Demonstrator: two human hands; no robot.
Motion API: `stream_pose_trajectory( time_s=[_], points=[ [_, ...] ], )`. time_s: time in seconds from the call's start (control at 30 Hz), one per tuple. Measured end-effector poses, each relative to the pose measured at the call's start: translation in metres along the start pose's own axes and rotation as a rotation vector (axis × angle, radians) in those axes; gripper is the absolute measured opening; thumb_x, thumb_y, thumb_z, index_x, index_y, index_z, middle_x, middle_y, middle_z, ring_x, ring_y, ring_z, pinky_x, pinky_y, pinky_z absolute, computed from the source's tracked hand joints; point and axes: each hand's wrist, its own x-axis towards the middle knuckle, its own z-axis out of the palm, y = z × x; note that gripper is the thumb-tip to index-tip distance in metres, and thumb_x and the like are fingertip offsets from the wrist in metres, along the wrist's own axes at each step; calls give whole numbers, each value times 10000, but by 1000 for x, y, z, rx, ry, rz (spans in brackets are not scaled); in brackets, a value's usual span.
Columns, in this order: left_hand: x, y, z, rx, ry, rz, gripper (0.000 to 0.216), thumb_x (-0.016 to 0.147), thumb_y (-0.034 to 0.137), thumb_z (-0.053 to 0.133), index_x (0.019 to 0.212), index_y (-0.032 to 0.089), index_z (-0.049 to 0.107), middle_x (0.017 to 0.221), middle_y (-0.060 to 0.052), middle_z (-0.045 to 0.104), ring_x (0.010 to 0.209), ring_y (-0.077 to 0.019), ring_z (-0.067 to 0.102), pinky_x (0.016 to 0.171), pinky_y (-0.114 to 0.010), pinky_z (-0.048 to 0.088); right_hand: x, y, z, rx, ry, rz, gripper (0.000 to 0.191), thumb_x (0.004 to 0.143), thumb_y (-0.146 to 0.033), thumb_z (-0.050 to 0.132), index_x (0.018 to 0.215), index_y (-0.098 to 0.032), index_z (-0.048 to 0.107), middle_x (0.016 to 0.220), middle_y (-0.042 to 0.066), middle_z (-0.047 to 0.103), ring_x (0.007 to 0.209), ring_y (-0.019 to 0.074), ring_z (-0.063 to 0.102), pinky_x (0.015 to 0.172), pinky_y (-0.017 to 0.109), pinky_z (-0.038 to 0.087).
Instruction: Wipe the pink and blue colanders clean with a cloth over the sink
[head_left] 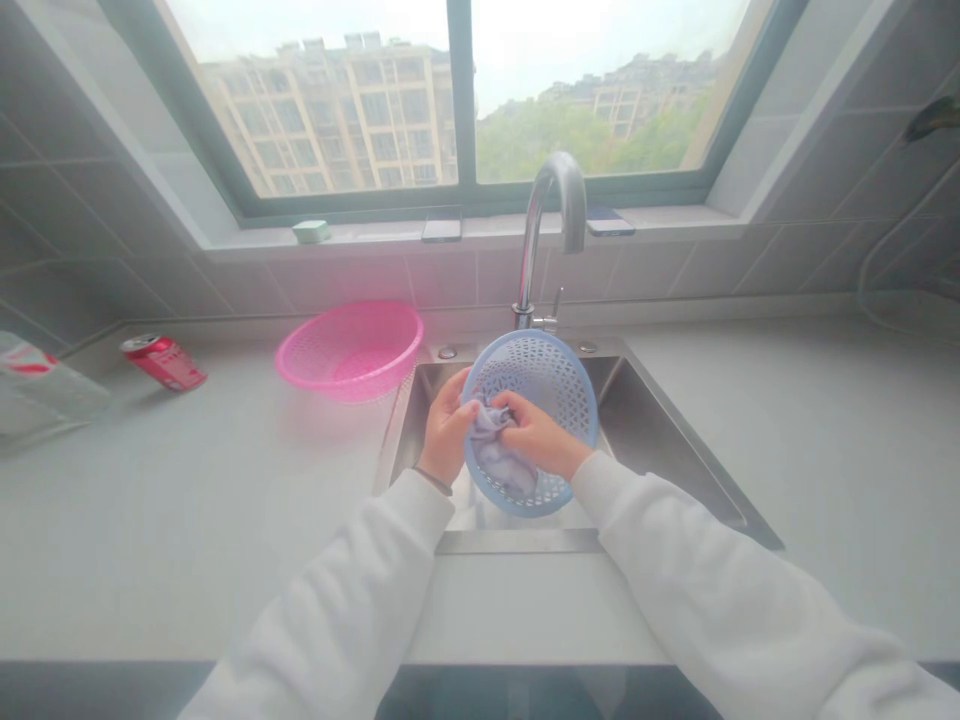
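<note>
Over the steel sink (pixel 667 450), a light blue perforated plastic basket (pixel 536 365) is held up, tilted so its inside faces me. My left hand (pixel 448 425) grips the basket's left rim, thumb on the inner side and fingers behind, partly hidden. Inside the basket my right hand (pixel 544 435) is closed on a crumpled pale grey-purple cloth (pixel 506 465), which lies against the basket's lower left wall near my left thumb. The fingertips of my right hand are partly covered by the cloth's folds.
A chrome faucet (pixel 534 235) rises behind the basket. Left of the sink stands a pink basket (pixel 349 385); farther left lie a red can (pixel 165 362) and a clear plastic bottle (pixel 52 385). The windowsill (pixel 360 236) bears a small green box (pixel 311 232) and two flat devices.
</note>
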Motion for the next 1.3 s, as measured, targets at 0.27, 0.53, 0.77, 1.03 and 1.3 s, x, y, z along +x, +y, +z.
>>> stream_pose_trajectory(
  time_s=[0.27,0.53,0.77,1.03,1.3],
  points=[
    [-4,-2,1,147,-56,63,542,810,370,732,1327,218,674,1336,-78,713,1263,-303,641,1106,-419,492,1,-7,5,388,149,-67,577,662,-235,777,1163,-306,501,1051,-39,626,964,167,628,857,307,500],
    [1,2,-6,235,90,35,491,795,331,670,1255,170,729,1245,-93,759,1242,-333,660,1124,-480,484,-3,-3,-3,-431,-278,137,514,669,-126,589,1171,-229,619,923,-22,656,830,167,604,758,286,453],
    [3,4,-9,297,106,36,498,796,345,680,1263,179,725,1252,-95,756,1248,-333,656,1115,-478,489,-2,-1,-10,-606,-319,197,539,650,-113,596,1173,-226,663,942,6,697,854,195,626,773,298,445],
    [-1,0,-13,387,-65,65,559,782,406,738,1303,206,712,1372,-98,702,1384,-368,556,1195,-521,411,-3,8,-8,-205,-42,67,408,613,-126,608,1007,-216,661,894,-16,667,864,179,606,811,301,461],
    [-3,9,-5,405,-159,99,518,777,384,750,1270,225,747,1441,-89,660,1449,-376,491,1259,-511,312,-1,1,0,586,240,-33,482,623,-249,843,1019,-278,570,957,-43,676,885,164,656,844,313,529]
  ],
)
